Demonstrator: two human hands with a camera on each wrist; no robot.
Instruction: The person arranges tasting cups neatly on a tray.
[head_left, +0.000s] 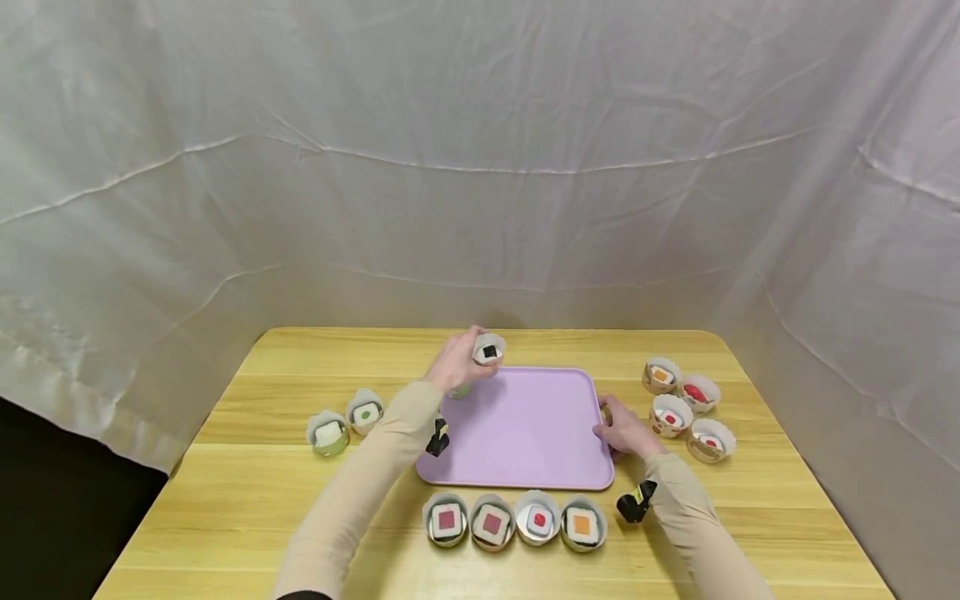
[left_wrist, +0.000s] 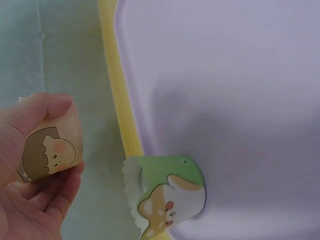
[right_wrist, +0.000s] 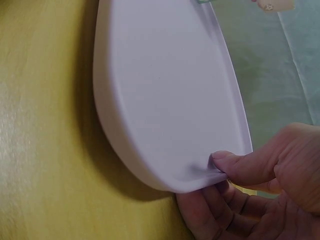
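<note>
My left hand [head_left: 455, 360] grips a baking cup [head_left: 489, 350] above the far left corner of the lilac tray [head_left: 528, 429]. Inside that cup is a white piece with a black top, and the left wrist view shows a cartoon face on its side, between thumb and fingers. Below the hand, a green baking cup [left_wrist: 182, 192] with a dog drawing stands in the tray's corner; in the head view the hand mostly covers it. At the tray's right edge, my right hand [head_left: 627, 429] pinches the rim, thumb [right_wrist: 245, 164] over the top and fingers underneath.
Two baking cups, one green [head_left: 328, 433] and one grey-rimmed [head_left: 365, 412], stand left of the tray. Several cups with square fillings, including an orange-topped one [head_left: 582, 525], line its near side. Another cluster, with a red-filled cup [head_left: 699, 393], sits right. Pale curtains [head_left: 480, 208] enclose the wooden table [head_left: 247, 500].
</note>
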